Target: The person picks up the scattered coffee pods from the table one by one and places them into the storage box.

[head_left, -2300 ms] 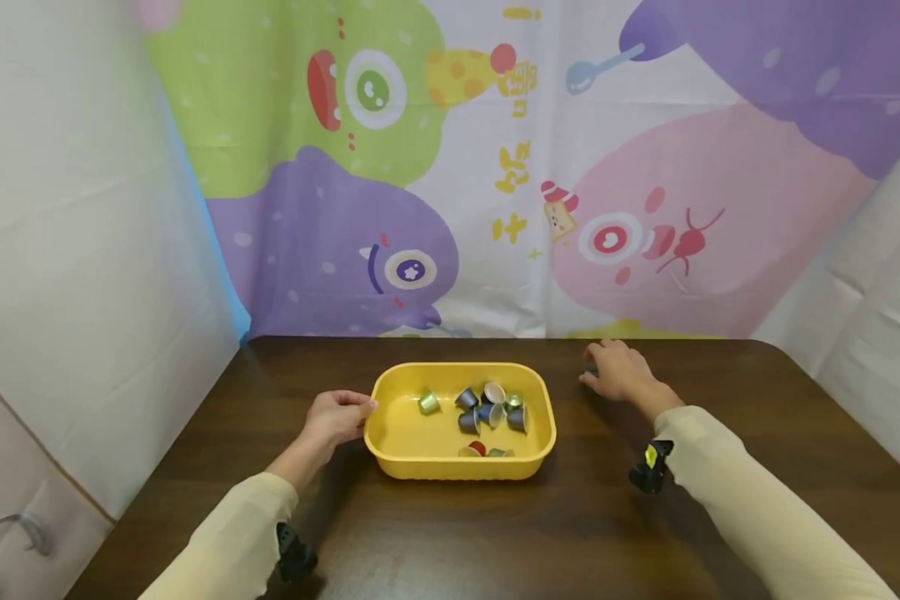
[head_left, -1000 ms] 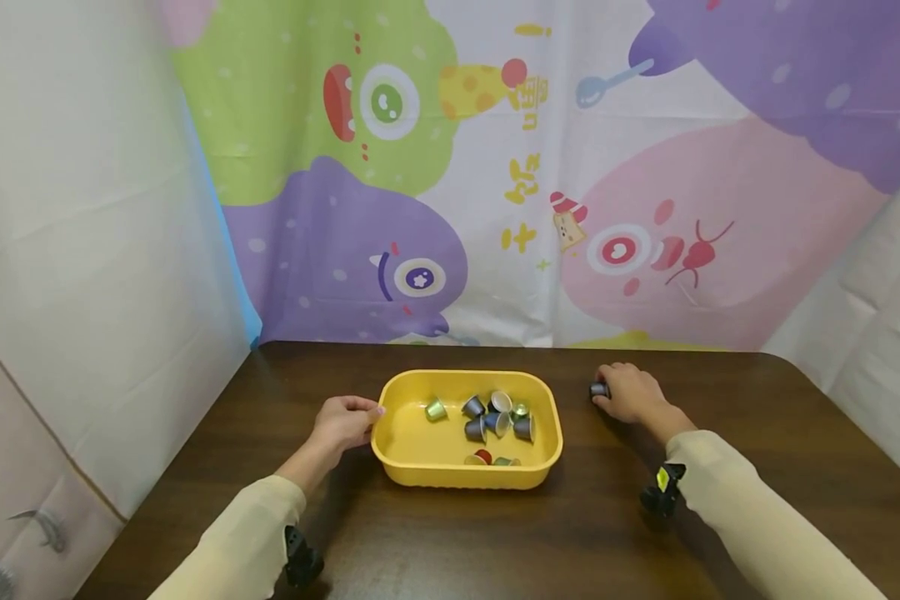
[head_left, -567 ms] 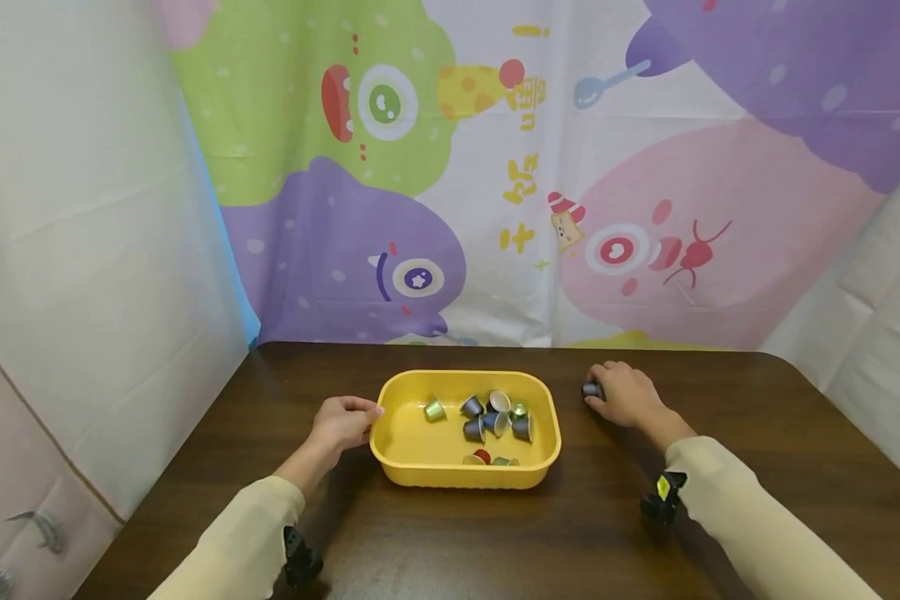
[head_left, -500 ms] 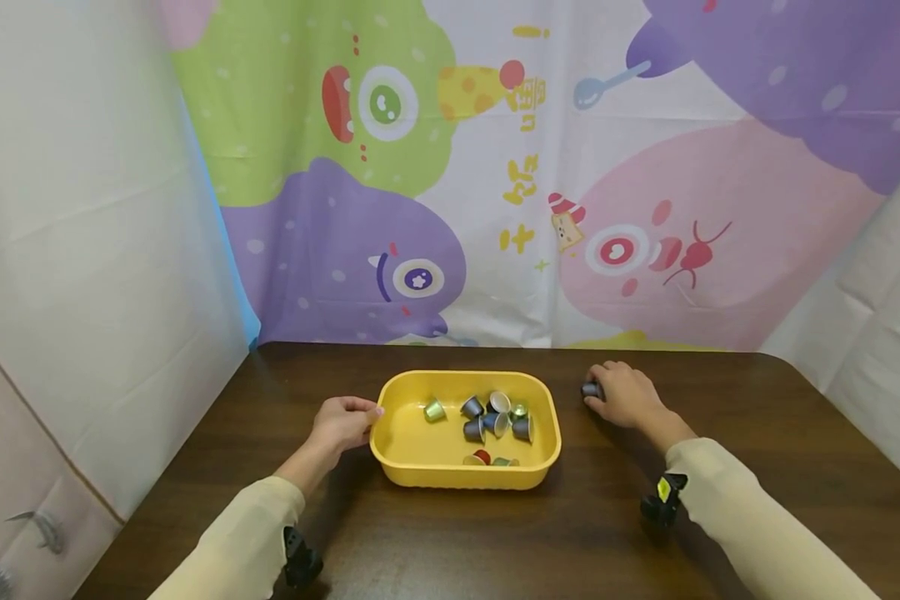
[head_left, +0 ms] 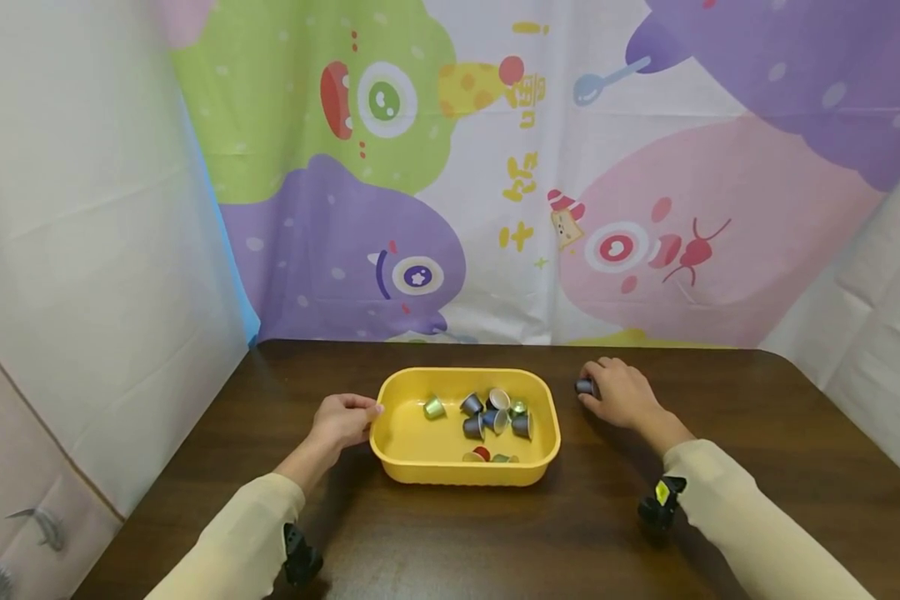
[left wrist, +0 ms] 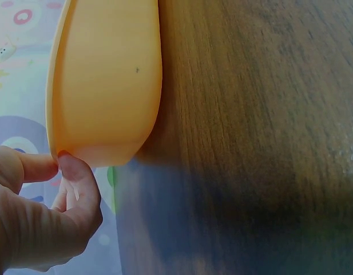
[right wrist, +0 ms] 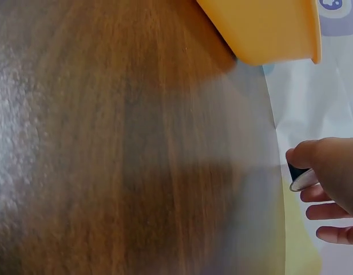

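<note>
A yellow plastic tub (head_left: 465,474) stands mid-table with several coffee capsules inside: a light green capsule (head_left: 433,407) lies alone on its left, and dark ones such as a dark capsule (head_left: 473,427) cluster on its right. My left hand (head_left: 342,421) pinches the tub's left rim between thumb and fingers, which the left wrist view shows up close. To the right of the tub, my right hand (head_left: 621,392) holds a dark coffee capsule (head_left: 585,387) between thumb and fingers. In the right wrist view, the pale rim of that held capsule (right wrist: 302,180) shows under the thumb.
The dark brown wooden table (head_left: 450,542) reaches back to a cartoon-printed curtain (head_left: 495,300). White cloth hangs at both sides. Near the tub's front wall lie a red capsule (head_left: 482,453) and a greenish capsule (head_left: 501,458), partly hidden by the rim.
My right hand came to grip the dark capsule and has shifted slightly left toward the tub. The left hand keeps its hold on the rim; the head view has shifted slightly.
</note>
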Demonstrator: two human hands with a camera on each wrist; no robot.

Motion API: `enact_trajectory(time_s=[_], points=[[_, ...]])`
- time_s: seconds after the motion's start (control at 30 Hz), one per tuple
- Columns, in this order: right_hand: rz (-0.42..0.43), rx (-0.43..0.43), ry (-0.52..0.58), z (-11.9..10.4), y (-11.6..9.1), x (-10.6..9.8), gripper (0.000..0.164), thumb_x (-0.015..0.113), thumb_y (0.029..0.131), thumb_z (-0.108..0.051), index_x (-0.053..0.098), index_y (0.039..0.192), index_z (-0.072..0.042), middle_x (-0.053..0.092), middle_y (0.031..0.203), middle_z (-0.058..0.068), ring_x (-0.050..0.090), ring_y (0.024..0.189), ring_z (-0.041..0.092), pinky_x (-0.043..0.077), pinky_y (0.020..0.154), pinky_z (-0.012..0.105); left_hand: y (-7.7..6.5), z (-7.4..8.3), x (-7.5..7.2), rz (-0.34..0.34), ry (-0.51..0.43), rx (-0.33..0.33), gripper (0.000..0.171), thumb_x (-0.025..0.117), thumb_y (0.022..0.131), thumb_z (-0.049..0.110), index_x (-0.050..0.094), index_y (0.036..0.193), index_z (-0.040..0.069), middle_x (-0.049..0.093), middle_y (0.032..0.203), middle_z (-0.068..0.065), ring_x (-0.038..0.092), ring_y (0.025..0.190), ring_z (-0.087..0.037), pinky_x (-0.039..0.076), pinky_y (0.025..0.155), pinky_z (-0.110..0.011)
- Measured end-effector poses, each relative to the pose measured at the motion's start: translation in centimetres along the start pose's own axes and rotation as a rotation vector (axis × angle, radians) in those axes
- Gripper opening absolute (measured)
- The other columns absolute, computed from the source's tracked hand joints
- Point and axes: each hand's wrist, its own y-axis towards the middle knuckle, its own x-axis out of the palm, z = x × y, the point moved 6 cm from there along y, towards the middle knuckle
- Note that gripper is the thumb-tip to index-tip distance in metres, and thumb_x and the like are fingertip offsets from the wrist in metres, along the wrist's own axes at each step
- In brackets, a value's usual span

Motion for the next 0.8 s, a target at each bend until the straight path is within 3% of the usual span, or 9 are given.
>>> enact_trajectory(time_s=[0.8], points=[[0.079,-0.063,-0.01,-2.3,-0.3,-1.3,0.029,0.077,0.079,-0.029,0.067,0.098,-0.009,0.061,0.088,0.007,0.058,0.083,0.026,0.051,0.071,0.043,-0.1,0.0,-0.1,0.004,-0.002,0.006,0.022,0.062,0.092,0.01,0.062,0.106,-0.007,0.06,0.096,-0.013,0.063,0.081,-0.018,0.059,0.071,-0.028]])
